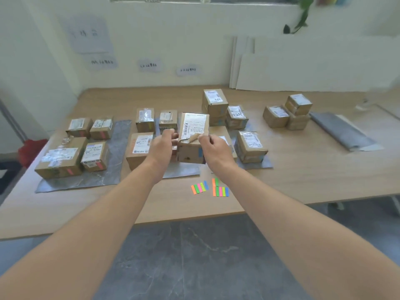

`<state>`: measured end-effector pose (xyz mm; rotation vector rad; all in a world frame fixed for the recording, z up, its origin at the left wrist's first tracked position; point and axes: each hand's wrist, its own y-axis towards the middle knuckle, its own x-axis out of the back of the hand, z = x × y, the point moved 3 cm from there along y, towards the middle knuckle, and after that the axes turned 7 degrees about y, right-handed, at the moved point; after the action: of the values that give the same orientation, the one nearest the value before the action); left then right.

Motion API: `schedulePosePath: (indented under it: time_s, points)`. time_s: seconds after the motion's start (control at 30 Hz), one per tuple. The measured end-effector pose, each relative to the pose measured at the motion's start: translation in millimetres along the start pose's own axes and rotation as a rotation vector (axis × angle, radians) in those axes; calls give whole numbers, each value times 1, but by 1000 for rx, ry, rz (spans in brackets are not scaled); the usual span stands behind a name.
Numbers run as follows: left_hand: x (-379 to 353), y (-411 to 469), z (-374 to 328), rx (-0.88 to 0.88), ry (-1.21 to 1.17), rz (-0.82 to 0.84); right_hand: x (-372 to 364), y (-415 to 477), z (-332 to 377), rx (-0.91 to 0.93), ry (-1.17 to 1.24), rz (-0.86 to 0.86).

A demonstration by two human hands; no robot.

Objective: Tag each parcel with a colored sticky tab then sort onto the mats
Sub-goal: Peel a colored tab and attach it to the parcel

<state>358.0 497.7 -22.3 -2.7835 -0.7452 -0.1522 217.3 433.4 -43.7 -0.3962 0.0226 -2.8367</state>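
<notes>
I hold a brown cardboard parcel point(192, 137) above the table between both hands. Its white shipping label peels at the lower edge, and a blue tab sticks to its front side. My left hand point(163, 146) grips its left side and my right hand point(213, 146) grips its right side. Below them, two sets of coloured sticky tabs point(211, 187) lie on the wooden table point(303, 169). Three grey mats lie side by side: the left mat point(116, 152) bears parcels with red tabs, the middle mat point(181, 171) sits under my hands, and the right mat point(266, 164) bears parcels with blue tabs.
Three untagged parcels point(287, 114) are stacked at the back right. A folded grey mat point(344, 132) lies further right. White boards point(303, 63) lean on the wall. Paper signs point(149, 66) hang above the mats. The table's front edge runs across the lower frame.
</notes>
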Motion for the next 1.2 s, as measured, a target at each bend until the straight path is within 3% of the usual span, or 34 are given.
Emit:
schedulePosePath:
  time_s: [0.43,1.0,1.2]
  points:
    - [-120,42,-29,110,-101,9,110,80,-19,-5,-15,68]
    - [-179,247,16,315,-112,178,79,264,-111,-317,24,-17]
    - [-196,290,35,400,-120,167,69,303,-139,-409,6,35]
